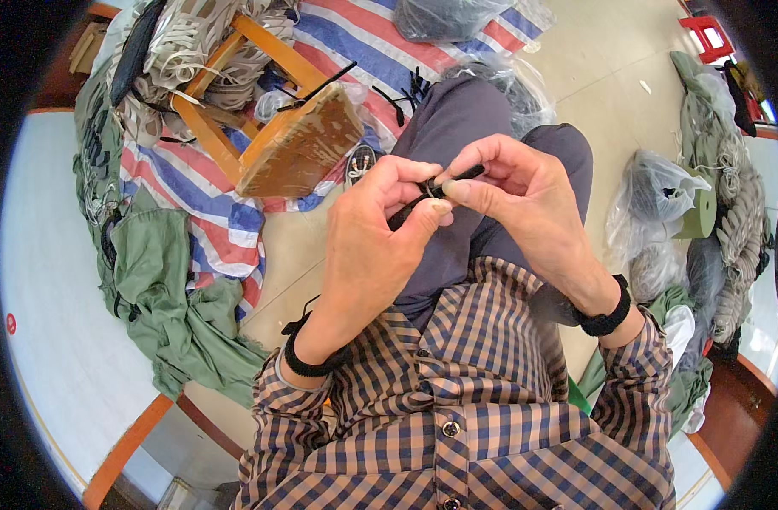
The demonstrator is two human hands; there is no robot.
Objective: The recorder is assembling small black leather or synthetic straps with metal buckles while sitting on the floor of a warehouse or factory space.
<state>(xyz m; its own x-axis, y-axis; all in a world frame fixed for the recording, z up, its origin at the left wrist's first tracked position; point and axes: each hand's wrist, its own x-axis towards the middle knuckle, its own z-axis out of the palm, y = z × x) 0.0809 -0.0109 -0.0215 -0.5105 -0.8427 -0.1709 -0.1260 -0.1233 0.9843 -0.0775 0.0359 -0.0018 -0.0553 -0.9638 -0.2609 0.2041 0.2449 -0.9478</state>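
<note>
Above my lap, both hands meet around a short black strap. My left hand pinches it between thumb and fingers, and a length of it slants down past that thumb. My right hand has thumb and forefinger closed on the strap close to its upper right end. A small light loop or ring seems to sit around the strap between the fingertips, too small to make out. On each wrist is a black band, the right one fuzzy in texture.
A wooden stool lies tipped over on a striped plastic sheet, a thin black strip across it. More black pieces lie beyond. Green cloth and off-white webbing are heaped left. Plastic bags and a green roll stand right.
</note>
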